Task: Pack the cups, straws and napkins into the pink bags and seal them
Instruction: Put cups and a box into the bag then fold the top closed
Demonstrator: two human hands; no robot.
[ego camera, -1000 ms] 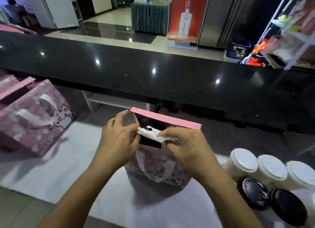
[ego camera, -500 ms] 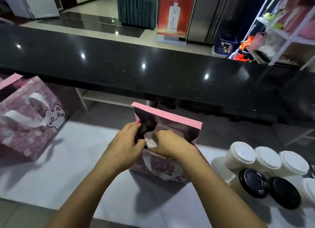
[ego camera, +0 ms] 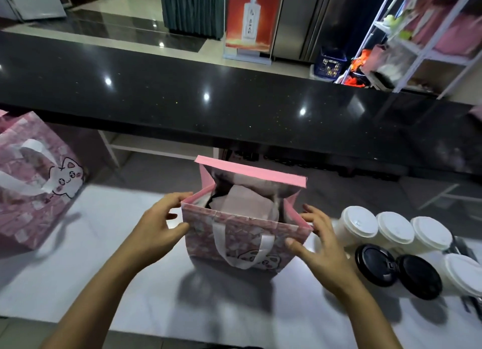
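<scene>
A pink cat-print bag [ego camera: 234, 234] with white ribbon handles stands open on the white worktop [ego camera: 104, 275], its pink flap up at the back. A pale napkin [ego camera: 245, 202] lies inside it, over dark contents I cannot make out. My left hand [ego camera: 156, 228] pinches the bag's left front corner at the rim. My right hand [ego camera: 318, 247] holds the right front corner, thumb on the front face and fingers spread behind the side. Several lidded cups stand to the right, some with white lids [ego camera: 361, 222], two with black lids [ego camera: 375, 264].
A second pink cat-print bag [ego camera: 34, 181] stands at the left edge of the worktop. A raised black counter [ego camera: 234, 106] runs across behind the bags. A white shelf rack [ego camera: 417, 43] stands at the far right beyond it.
Both hands held a white napkin over the bag's mouth and pushed it in. They have now come out and moved apart to the bag's two front corners. The napkin stays inside.
</scene>
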